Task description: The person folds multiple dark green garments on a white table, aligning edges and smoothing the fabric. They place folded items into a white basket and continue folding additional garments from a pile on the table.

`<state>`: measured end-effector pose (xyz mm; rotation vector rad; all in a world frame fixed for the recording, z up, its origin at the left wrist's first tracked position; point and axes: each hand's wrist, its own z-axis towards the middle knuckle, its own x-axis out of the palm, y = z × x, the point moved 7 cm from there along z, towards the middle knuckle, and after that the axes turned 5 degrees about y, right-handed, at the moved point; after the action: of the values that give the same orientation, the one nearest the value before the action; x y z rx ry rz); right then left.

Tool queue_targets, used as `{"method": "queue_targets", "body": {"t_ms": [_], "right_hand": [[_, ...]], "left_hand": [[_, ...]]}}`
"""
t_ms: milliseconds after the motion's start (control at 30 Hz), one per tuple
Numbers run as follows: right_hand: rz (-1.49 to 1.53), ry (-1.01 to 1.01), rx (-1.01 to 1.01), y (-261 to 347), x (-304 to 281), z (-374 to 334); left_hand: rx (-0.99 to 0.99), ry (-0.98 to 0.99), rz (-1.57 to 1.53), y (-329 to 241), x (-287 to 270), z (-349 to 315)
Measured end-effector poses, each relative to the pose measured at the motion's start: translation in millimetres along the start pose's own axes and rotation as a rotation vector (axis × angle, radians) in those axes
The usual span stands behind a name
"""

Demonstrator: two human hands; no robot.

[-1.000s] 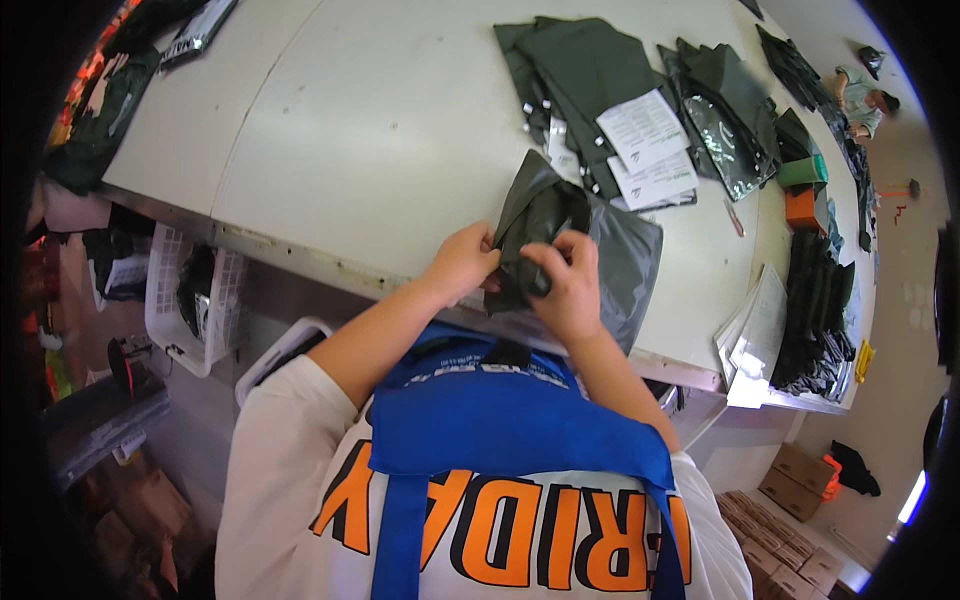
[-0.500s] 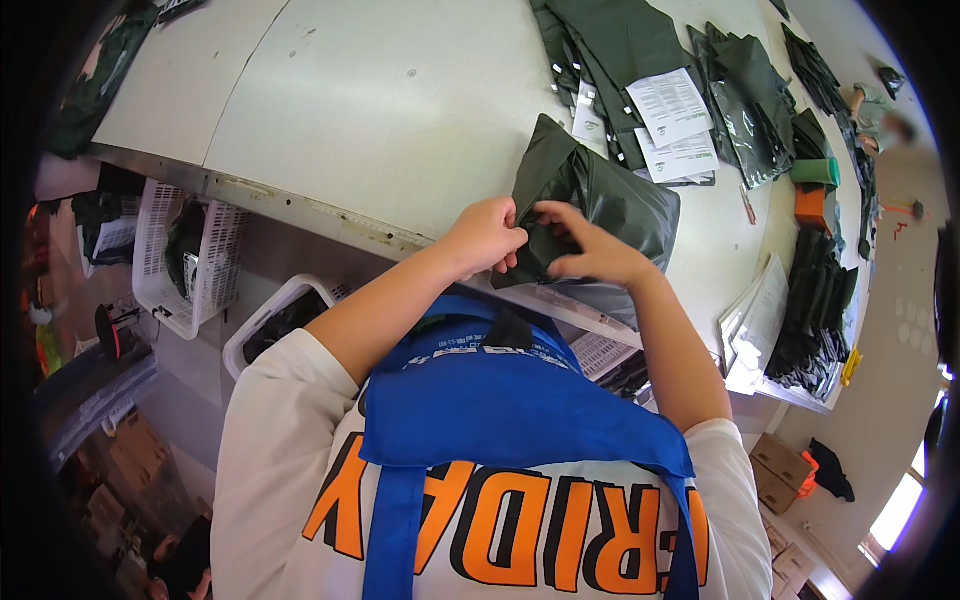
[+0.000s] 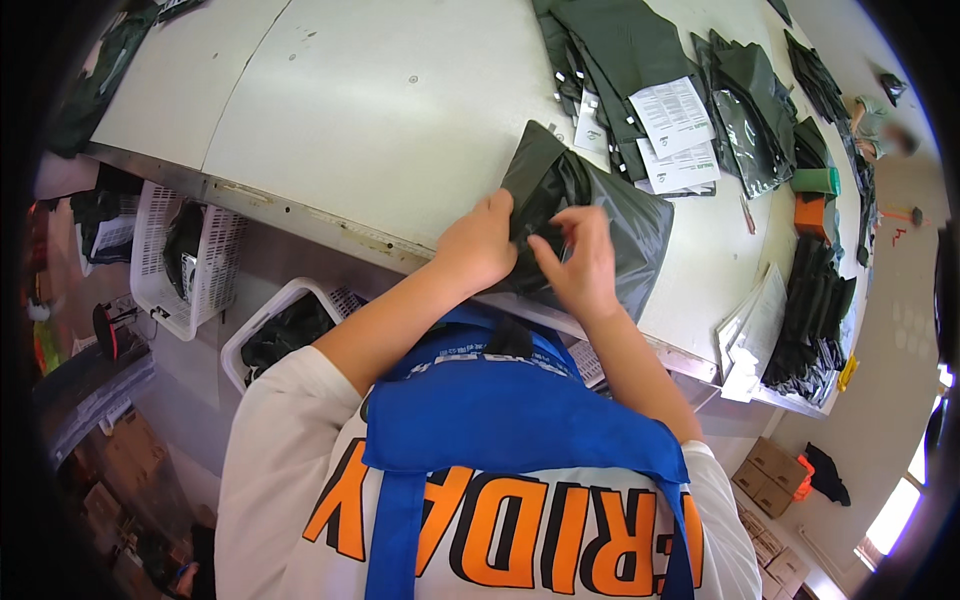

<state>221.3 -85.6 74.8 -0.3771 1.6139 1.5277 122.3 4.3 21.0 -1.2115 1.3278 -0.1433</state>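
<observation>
A dark green garment packed in a shiny plastic bag point(image 3: 625, 225) lies at the table's near edge, in front of my body. My left hand point(image 3: 480, 243) is closed on the bag's left edge, with its fingertips partly hidden. Over the middle of the same bag is my right hand point(image 3: 583, 268), its thumb and fingers apart and nothing visible between them. Whether its fingertips touch the plastic I cannot tell.
Behind the bag lie dark green garments point(image 3: 620, 50) with printed paper sheets point(image 3: 672, 115). Farther right are more bagged garments point(image 3: 750, 100), a green roll point(image 3: 815, 181) and a dark stack point(image 3: 808, 310). White baskets point(image 3: 222, 270) stand below the table edge point(image 3: 300, 215).
My right hand has turned more upright and drawn slightly left, its fingers now pointing away from me. My left hand has tilted upward along the bag's edge. The bag has shifted slightly.
</observation>
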Motion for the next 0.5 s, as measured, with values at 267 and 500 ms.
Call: {"method": "queue_targets", "body": {"t_ms": [267, 500], "right_hand": [[0.017, -0.090, 0.321, -48.4, -11.3, 40.6], [0.204, 0.205, 0.044, -18.2, 21.3, 15.7]], "left_hand": [[0.070, -0.136, 0.028, -2.6, 0.4, 26.6], [0.077, -0.129, -0.088, 15.4, 21.0, 40.2]]}}
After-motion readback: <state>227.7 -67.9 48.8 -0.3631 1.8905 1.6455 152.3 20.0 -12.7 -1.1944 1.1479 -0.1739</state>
